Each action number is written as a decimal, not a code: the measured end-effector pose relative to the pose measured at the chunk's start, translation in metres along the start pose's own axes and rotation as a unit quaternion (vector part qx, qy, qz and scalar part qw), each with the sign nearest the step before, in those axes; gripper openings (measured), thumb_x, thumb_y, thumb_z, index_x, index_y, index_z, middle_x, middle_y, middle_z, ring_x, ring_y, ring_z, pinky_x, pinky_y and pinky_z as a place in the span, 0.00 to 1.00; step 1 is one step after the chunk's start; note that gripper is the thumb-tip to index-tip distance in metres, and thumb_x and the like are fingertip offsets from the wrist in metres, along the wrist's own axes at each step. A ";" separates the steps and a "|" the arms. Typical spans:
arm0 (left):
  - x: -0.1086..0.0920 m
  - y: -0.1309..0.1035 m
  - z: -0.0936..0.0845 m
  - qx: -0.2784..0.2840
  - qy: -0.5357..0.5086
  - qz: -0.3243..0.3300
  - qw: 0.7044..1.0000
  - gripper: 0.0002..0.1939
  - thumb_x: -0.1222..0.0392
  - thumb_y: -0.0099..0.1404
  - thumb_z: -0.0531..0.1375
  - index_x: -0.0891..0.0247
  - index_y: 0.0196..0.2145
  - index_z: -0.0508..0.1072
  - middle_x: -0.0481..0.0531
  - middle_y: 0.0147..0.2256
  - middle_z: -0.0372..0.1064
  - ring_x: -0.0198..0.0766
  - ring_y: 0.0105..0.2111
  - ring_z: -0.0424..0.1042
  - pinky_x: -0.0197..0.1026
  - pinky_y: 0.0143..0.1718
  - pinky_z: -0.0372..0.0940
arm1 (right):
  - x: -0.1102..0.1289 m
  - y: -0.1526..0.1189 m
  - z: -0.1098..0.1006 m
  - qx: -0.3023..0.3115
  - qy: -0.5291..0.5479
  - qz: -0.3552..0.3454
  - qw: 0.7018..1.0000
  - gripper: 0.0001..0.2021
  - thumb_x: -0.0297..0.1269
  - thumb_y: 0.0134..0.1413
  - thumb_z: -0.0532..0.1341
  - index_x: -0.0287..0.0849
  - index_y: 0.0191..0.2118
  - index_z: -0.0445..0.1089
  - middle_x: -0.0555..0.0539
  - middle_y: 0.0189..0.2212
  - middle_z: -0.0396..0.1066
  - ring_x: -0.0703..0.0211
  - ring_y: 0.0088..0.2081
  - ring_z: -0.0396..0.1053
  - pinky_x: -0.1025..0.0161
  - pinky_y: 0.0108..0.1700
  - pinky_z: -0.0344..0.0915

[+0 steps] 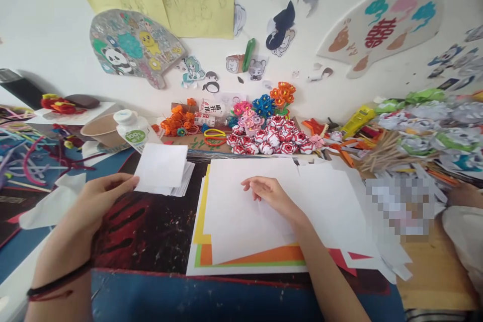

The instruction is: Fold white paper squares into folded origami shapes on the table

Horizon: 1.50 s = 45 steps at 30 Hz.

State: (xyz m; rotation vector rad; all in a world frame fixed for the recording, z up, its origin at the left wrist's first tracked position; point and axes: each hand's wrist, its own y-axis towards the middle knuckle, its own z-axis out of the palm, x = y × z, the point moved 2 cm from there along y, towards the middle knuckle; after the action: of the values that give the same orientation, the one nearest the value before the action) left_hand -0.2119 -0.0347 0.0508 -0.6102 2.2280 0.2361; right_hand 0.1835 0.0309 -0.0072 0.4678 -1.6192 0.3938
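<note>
My left hand (pixel 109 193) pinches the left edge of a white square of paper (pixel 162 167) between thumb and fingers. Under and to the right of it, a small stack of similar white squares (pixel 184 181) shows on the dark mat. My right hand (pixel 268 193) hovers over or rests on a large white sheet (pixel 241 226); which of the two I cannot tell. Its fingers are loosely bent and somewhat apart, with nothing in them. Beneath that sheet, yellow paper (pixel 203 226), orange paper (pixel 241 255) and green paper edges stick out.
Behind the paper stand red-and-white paper flowers (pixel 275 137), orange flowers (pixel 180 119) and a white bottle (pixel 135 130). Pipe cleaners (pixel 33 158) lie at the left. At the right are wooden sticks (pixel 385 151), more white sheets (pixel 335 206) and another person's sleeve (pixel 462 231).
</note>
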 end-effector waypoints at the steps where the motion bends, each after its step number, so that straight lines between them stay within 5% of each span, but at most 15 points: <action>1: 0.012 0.009 -0.006 0.050 0.016 -0.036 0.998 0.22 0.40 0.50 0.64 0.61 0.32 0.78 0.45 0.23 0.74 0.37 0.25 0.69 0.33 0.26 0.62 | -0.002 0.000 0.000 -0.001 -0.003 0.005 1.000 0.18 0.48 0.60 0.56 0.41 0.45 0.74 0.44 0.37 0.74 0.65 0.28 0.65 0.66 0.30 0.62; 5: 0.036 0.038 -0.019 0.046 0.206 -0.045 0.977 0.14 0.46 0.49 0.65 0.58 0.29 0.78 0.41 0.25 0.74 0.37 0.29 0.70 0.31 0.28 0.58 | -0.008 0.001 -0.002 -0.005 -0.004 0.020 1.000 0.16 0.46 0.59 0.57 0.41 0.44 0.75 0.44 0.37 0.74 0.65 0.28 0.66 0.67 0.29 0.61; 10: 0.025 0.043 -0.010 0.069 0.260 -0.002 0.963 0.15 0.45 0.54 0.62 0.57 0.33 0.78 0.43 0.29 0.75 0.38 0.32 0.70 0.31 0.31 0.56 | -0.011 0.002 -0.004 -0.006 -0.003 0.028 1.000 0.16 0.44 0.59 0.57 0.40 0.44 0.74 0.44 0.37 0.74 0.65 0.27 0.65 0.67 0.28 0.60; 19: 0.015 0.037 -0.001 0.011 0.368 0.073 0.927 0.15 0.46 0.55 0.61 0.60 0.30 0.78 0.52 0.29 0.74 0.37 0.23 0.61 0.35 0.28 0.52 | -0.006 0.000 -0.009 -0.044 0.006 0.023 0.999 0.16 0.45 0.57 0.58 0.40 0.43 0.75 0.44 0.35 0.74 0.65 0.27 0.64 0.66 0.29 0.60; 24: -0.011 0.013 0.004 -0.137 0.430 0.095 0.887 0.12 0.50 0.61 0.56 0.60 0.32 0.75 0.52 0.26 0.69 0.42 0.26 0.63 0.37 0.29 0.54 | -0.005 -0.001 -0.024 -0.211 0.060 -0.016 0.975 0.15 0.43 0.55 0.59 0.40 0.42 0.74 0.48 0.30 0.70 0.67 0.24 0.60 0.66 0.27 0.57; 27: -0.040 -0.013 0.032 -0.177 0.389 0.182 0.886 0.10 0.55 0.63 0.54 0.59 0.33 0.74 0.52 0.30 0.72 0.43 0.29 0.66 0.37 0.28 0.53 | -0.008 -0.005 -0.042 -0.371 0.091 -0.036 0.923 0.13 0.40 0.52 0.60 0.39 0.41 0.74 0.50 0.26 0.66 0.69 0.22 0.56 0.67 0.24 0.53; 30: -0.068 -0.038 0.084 -0.068 0.254 0.238 0.935 0.10 0.54 0.64 0.54 0.58 0.35 0.74 0.52 0.31 0.74 0.42 0.29 0.70 0.38 0.29 0.57 | -0.014 -0.011 -0.058 -0.489 0.115 -0.051 0.863 0.12 0.35 0.47 0.59 0.39 0.39 0.73 0.52 0.23 0.64 0.69 0.20 0.54 0.67 0.23 0.51; 32: -0.083 -0.051 0.126 0.100 0.124 0.231 0.960 0.10 0.54 0.62 0.55 0.57 0.36 0.75 0.50 0.29 0.75 0.39 0.26 0.71 0.38 0.29 0.60 | -0.018 -0.014 -0.064 -0.524 0.119 -0.037 0.843 0.13 0.33 0.44 0.58 0.39 0.38 0.72 0.53 0.21 0.64 0.68 0.20 0.54 0.67 0.23 0.51; 34: -0.096 -0.059 0.162 0.244 -0.022 0.169 0.955 0.13 0.53 0.61 0.57 0.58 0.41 0.74 0.52 0.33 0.76 0.37 0.23 0.71 0.37 0.24 0.60 | -0.023 -0.015 -0.066 -0.523 0.119 0.002 0.844 0.13 0.33 0.42 0.57 0.38 0.37 0.72 0.53 0.21 0.65 0.68 0.20 0.56 0.67 0.23 0.52; 36: -0.108 -0.064 0.187 0.326 -0.144 0.051 0.933 0.20 0.52 0.59 0.58 0.62 0.48 0.71 0.59 0.42 0.74 0.34 0.21 0.71 0.35 0.18 0.56 | -0.027 -0.014 -0.064 -0.501 0.114 0.039 0.857 0.14 0.34 0.42 0.57 0.38 0.37 0.72 0.52 0.21 0.66 0.66 0.21 0.58 0.66 0.26 0.55; 40: -0.125 -0.068 0.208 0.382 -0.276 -0.094 0.877 0.29 0.53 0.56 0.63 0.64 0.54 0.66 0.63 0.47 0.72 0.27 0.19 0.66 0.33 0.16 0.51 | -0.031 -0.009 -0.053 -0.467 0.058 0.064 0.880 0.15 0.35 0.44 0.56 0.39 0.38 0.73 0.50 0.24 0.68 0.62 0.26 0.62 0.64 0.31 0.59; 45: -0.129 -0.074 0.223 0.380 -0.293 -0.101 0.872 0.31 0.53 0.55 0.64 0.65 0.55 0.64 0.55 0.38 0.72 0.22 0.15 0.54 0.32 0.16 0.46 | -0.035 -0.003 -0.042 -0.484 0.004 0.062 0.873 0.14 0.36 0.46 0.54 0.42 0.36 0.73 0.50 0.26 0.70 0.60 0.28 0.64 0.64 0.33 0.58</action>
State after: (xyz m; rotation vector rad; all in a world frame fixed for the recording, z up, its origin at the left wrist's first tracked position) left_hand 0.0442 0.0259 0.0007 -0.2663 1.4693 -0.4938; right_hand 0.2229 0.0525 -0.0376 -0.4065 -1.6210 -0.3454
